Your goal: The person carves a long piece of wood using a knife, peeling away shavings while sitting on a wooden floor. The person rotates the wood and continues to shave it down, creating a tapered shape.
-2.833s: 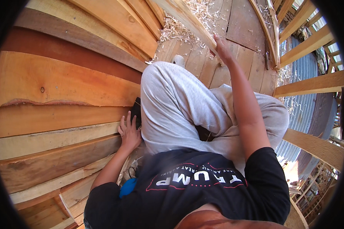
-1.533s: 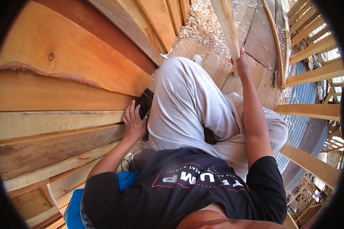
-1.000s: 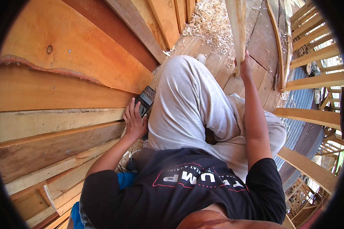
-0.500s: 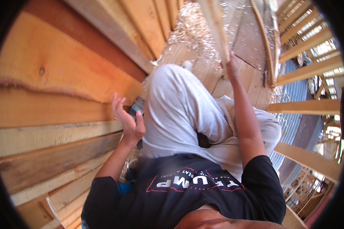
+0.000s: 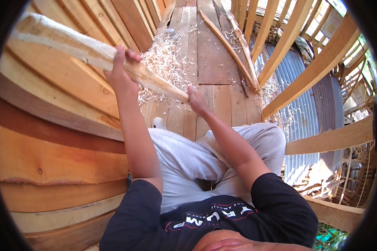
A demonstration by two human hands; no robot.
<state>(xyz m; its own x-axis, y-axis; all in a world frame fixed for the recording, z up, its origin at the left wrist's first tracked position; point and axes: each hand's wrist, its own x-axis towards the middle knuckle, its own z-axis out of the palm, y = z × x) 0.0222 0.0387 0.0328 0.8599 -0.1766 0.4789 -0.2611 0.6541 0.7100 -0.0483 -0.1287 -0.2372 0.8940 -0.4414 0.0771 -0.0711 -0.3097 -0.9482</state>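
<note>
Pale wooden pole (image 5: 92,55) slants from upper left to centre of frame. Left hand (image 5: 122,73) closed around its middle; right hand (image 5: 198,101) grips the lower end. Judged partly worked: faces uneven in tone, wood shavings (image 5: 165,62) heaped upper centre; amount left cannot be told. Pole's underside hidden, far end near dark rim, right fingers mostly obscured.

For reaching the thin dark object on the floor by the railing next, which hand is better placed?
Probably the right hand: though both grip the wooden piece, it is nearer the dark object; the left hand is farther left.
</note>
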